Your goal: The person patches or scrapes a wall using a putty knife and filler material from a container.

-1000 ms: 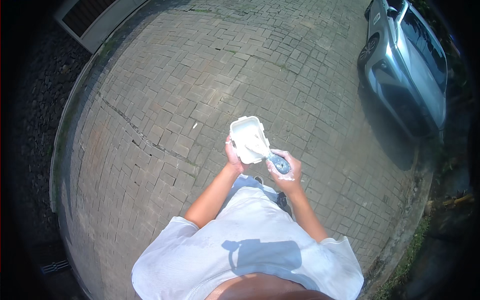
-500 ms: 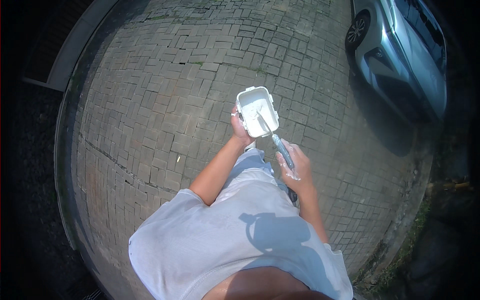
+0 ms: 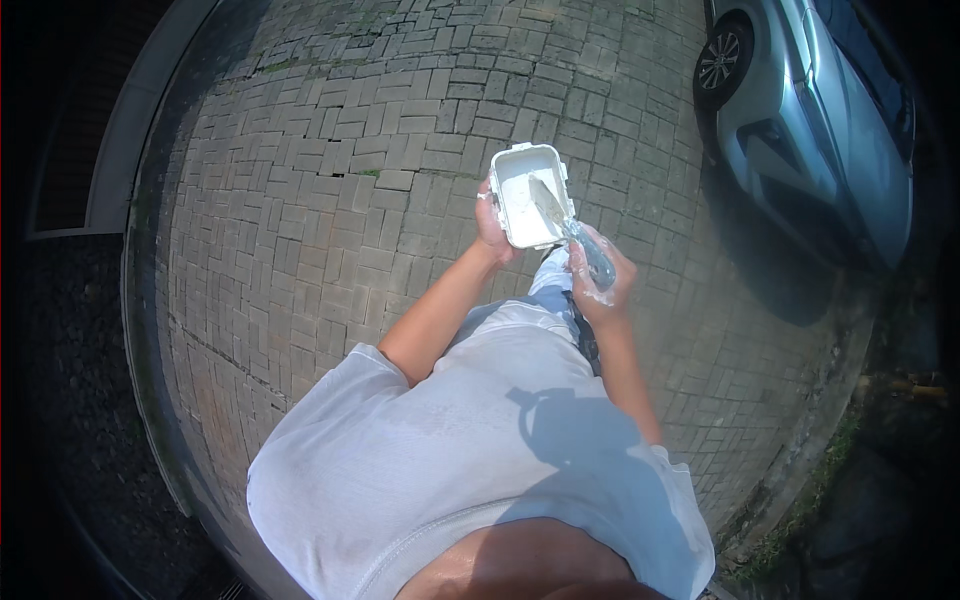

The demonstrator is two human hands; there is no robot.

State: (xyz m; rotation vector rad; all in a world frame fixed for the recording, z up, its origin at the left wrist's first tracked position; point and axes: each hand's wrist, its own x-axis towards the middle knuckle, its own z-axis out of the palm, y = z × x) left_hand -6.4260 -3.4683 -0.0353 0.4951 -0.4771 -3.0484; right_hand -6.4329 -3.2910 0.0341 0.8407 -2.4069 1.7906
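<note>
My left hand grips a white, rounded rectangular plastic tub from its left side, fingers mostly hidden beneath and behind it. White paste lies inside the tub. Wrapped around the grey-blue handle of a putty knife is my right hand, close to the tub's near right corner. The knife's metal blade reaches over the rim into the tub, its flat face showing above the paste. White smears cover parts of both hands and the handle.
Grey brick paving spreads around me. A silver-blue car stands at the upper right, its shadow beside it. A kerb runs down the left, with a dark strip beyond it. Grass grows along the lower right edge.
Both hands have moved forward and slightly right in the picture with the tub and putty knife. The knife's blade has turned, showing more of its flat face.
</note>
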